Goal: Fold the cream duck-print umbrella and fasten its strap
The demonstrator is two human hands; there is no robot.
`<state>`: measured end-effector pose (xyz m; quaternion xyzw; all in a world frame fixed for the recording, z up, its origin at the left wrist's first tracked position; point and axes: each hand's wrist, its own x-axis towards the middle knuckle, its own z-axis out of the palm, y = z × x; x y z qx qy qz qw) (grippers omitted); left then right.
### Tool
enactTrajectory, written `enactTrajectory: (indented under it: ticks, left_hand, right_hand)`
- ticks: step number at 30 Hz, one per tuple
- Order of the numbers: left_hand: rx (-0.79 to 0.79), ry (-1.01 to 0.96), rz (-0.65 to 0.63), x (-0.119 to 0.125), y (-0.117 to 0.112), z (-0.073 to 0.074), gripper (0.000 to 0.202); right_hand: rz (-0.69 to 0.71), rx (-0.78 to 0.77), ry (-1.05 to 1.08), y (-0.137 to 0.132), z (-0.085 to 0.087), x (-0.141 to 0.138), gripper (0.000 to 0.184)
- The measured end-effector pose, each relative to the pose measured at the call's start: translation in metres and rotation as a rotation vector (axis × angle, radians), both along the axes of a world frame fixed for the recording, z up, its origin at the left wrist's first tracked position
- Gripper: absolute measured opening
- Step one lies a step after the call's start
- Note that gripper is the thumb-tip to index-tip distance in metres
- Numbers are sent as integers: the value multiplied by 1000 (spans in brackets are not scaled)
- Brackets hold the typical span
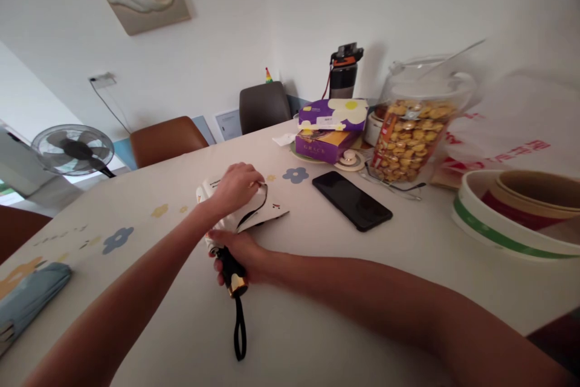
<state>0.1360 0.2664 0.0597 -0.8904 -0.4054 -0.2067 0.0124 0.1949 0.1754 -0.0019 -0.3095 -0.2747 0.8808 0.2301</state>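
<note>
Head view: with right hand (pixel 248 255) wrapped round the black handle (pixel 232 265), holding the white umbrella (pixel 230 222) over the table (pixel 294 326); with left hand (pixel 238 186) half-curled on the loose fabric (pixel 266 211), cannot tell if pinching. Best brace the handle and smooth each fold flat, clear of the phone (pixel 352 200).

Umbrella (pixel 232 264) partly covered, blue pouch (pixel 38 295) cropped

Left arm (pixel 149 284) extended; left hand (pixel 236 185) back upward, fingers bent; right arm (pixel 362 293) angled inward; right hand (pixel 247 255) curled in a grip, nearer the body.
</note>
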Motion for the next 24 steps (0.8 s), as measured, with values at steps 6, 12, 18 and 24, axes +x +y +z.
enactTrajectory:
  ticks: [6,12,18,24]
  left_hand:
    - [228,-340,224,-58,-48,31,14]
    - [219,-583,479,-113,-98,9,14]
    - [52,-912,589,-145,-120,-30,13]
    - [-76,-1211,579,-142,-126,-40,8]
  right_hand:
    - [43,11,-42,1,0,0,31]
    - [-53,11,57,-2,4,3,19]
    - [-49,30,55,-3,7,5,13]
    - [-40,43,39,-4,12,9,18]
